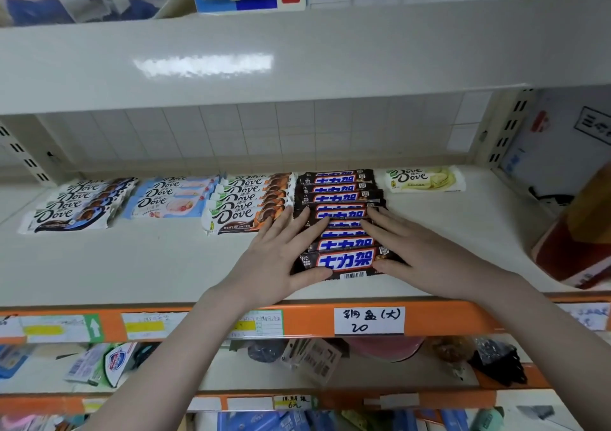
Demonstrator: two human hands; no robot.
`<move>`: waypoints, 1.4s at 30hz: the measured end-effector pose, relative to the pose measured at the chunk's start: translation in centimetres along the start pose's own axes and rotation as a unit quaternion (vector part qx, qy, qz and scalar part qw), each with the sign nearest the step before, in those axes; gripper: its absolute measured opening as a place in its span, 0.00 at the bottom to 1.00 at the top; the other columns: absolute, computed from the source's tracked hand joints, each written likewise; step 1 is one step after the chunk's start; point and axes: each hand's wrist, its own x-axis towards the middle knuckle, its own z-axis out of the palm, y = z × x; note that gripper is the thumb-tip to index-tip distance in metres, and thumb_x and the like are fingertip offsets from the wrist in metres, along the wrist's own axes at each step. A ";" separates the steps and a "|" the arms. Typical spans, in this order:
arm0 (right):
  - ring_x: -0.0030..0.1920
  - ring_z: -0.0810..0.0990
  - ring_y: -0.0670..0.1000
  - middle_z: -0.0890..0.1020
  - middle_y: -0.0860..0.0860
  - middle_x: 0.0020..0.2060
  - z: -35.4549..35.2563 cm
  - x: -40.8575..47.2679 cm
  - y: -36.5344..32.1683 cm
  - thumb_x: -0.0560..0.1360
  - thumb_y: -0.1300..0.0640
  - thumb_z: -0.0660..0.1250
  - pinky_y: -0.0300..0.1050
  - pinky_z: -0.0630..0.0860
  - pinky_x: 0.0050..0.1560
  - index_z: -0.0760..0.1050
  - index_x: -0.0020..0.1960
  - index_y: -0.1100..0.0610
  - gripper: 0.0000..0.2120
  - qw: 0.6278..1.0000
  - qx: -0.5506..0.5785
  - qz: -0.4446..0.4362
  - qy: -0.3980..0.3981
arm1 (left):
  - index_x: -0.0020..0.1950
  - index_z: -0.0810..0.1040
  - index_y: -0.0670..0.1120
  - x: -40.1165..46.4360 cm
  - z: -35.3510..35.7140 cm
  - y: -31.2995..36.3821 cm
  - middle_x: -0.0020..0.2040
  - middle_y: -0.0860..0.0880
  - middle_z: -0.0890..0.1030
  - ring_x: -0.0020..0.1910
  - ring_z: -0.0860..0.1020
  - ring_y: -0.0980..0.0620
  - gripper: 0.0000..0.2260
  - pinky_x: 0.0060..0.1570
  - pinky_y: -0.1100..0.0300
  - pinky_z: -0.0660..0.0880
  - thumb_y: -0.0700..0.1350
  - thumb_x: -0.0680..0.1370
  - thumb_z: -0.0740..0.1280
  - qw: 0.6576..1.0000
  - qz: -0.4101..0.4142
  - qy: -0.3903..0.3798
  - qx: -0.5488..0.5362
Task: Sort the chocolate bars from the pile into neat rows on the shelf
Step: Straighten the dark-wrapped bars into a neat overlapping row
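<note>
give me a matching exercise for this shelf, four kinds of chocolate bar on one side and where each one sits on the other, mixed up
Things:
1. black-and-white Dove bars with blue swirl
2. pale blue Dove bars
3. dark brown Snickers bars with blue lettering
4. single pale green Dove bar

Places:
A. alone, far right
B. second row from left
C. between left hand and right hand
D. far left row

Pairs: 1-D, 2-B, 3-C, 4-A

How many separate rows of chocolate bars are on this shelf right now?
5. From the left: dark-blue Dove row, light-blue Dove row, orange Dove row, Snickers row between left hand and right hand, and one green Dove bar far right.
</note>
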 end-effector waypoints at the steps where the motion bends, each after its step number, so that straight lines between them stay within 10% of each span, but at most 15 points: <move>1: 0.70 0.35 0.39 0.37 0.45 0.74 0.0 -0.2 -0.1 0.77 0.41 0.52 0.36 0.37 0.69 0.37 0.74 0.47 0.33 1.000 -0.002 0.000 0.003 | 0.72 0.39 0.63 -0.1 0.0 0.0 0.76 0.57 0.41 0.74 0.36 0.56 0.37 0.72 0.55 0.37 0.76 0.66 0.39 1.000 0.005 0.007 -0.004; 11: 0.75 0.47 0.47 0.46 0.47 0.75 0.5 -1.4 -0.5 0.69 0.33 0.37 0.39 0.45 0.72 0.45 0.75 0.49 0.38 0.997 -0.047 0.018 0.061 | 0.76 0.46 0.57 0.2 0.0 0.0 0.77 0.55 0.47 0.76 0.44 0.55 0.40 0.75 0.54 0.44 0.74 0.68 0.39 1.000 0.024 0.001 0.001; 18: 0.74 0.48 0.42 0.50 0.43 0.75 0.3 -1.6 -0.6 0.76 0.41 0.51 0.35 0.48 0.69 0.48 0.75 0.47 0.30 0.998 0.011 0.023 0.056 | 0.75 0.59 0.52 0.2 -0.4 0.3 0.77 0.51 0.56 0.76 0.53 0.54 0.43 0.74 0.57 0.48 0.76 0.67 0.41 0.999 0.024 0.019 -0.024; 30: 0.71 0.39 0.38 0.40 0.44 0.74 0.2 0.8 0.3 0.71 0.35 0.42 0.36 0.40 0.70 0.38 0.74 0.49 0.37 0.997 0.068 0.031 0.011 | 0.76 0.43 0.60 0.2 -0.7 0.6 0.75 0.58 0.39 0.73 0.38 0.61 0.38 0.71 0.61 0.36 0.73 0.68 0.40 0.998 0.013 -0.061 -0.031; 42: 0.75 0.42 0.47 0.44 0.50 0.76 -1.5 4.6 1.0 0.75 0.38 0.43 0.45 0.42 0.73 0.42 0.75 0.52 0.33 0.998 0.033 0.044 0.001 | 0.77 0.45 0.50 5.4 -2.1 1.1 0.78 0.50 0.43 0.76 0.41 0.54 0.30 0.73 0.53 0.38 0.62 0.79 0.44 0.994 -0.067 -0.085 0.018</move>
